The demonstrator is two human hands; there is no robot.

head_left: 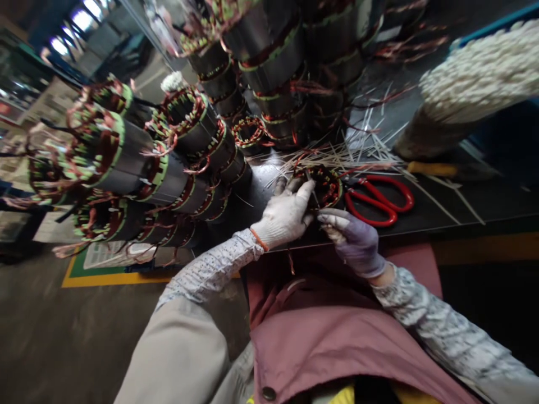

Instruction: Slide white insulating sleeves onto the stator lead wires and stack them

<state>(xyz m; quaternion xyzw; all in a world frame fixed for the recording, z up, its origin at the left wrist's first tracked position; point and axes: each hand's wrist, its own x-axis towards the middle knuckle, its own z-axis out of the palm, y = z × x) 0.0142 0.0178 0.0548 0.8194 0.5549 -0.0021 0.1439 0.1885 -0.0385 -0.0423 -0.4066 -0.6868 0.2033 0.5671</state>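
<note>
A wound motor stator [330,188] with copper windings stands at the bench's front edge, its open end facing up. My left hand [286,216], in a white knitted glove with an orange cuff edge, is closed over the stator's near left rim. Close to the front right of that rim is my right hand [353,238], in a purple and white glove, its fingers pinched together. What lies in the pinch is too small to make out. Red-handled scissors [379,201] lie immediately right of the stator, their blades partly hidden. A copper lead [291,262] hangs down below my left hand.
Stacked stators [126,151] fill the left side, with taller stator stacks [273,73] behind. Thin white strips [370,148] lie scattered past the stator. On the right are a big bundle of white sleeving [475,73] and a yellow-handled tool [433,169].
</note>
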